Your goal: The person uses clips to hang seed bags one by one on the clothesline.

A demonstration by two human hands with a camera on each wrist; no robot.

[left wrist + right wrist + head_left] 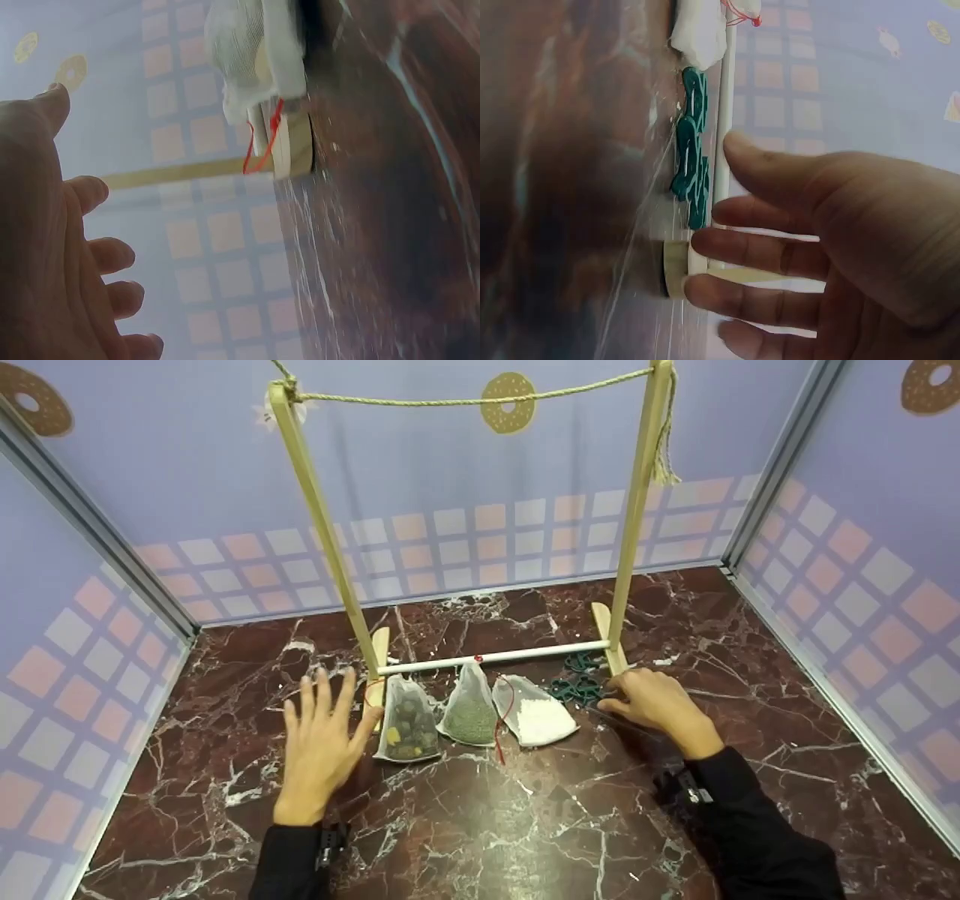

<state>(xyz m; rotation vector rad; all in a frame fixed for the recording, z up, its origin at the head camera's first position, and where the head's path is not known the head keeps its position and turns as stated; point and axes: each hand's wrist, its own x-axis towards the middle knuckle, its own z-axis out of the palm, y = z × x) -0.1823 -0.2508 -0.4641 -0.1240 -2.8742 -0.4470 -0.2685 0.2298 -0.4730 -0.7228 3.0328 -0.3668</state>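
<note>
While hovering flat with fingers spread, left hand [319, 742] just left of dark-filled mesh pouch [407, 723] at frame centre — right hand [654, 702], fingers relaxed, gripping nothing, nearer green clips [576, 688] immediately to its left — clips strung left-right.

the right hand [651, 703] hides part of the green clips [574, 687]; their count seems unclear.

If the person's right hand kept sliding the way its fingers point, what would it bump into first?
Most likely the green clips, lying just beyond the fingertips of the right hand, with the rack's wooden foot close beside. Depth is hard to judge, so the foot might come first.
</note>
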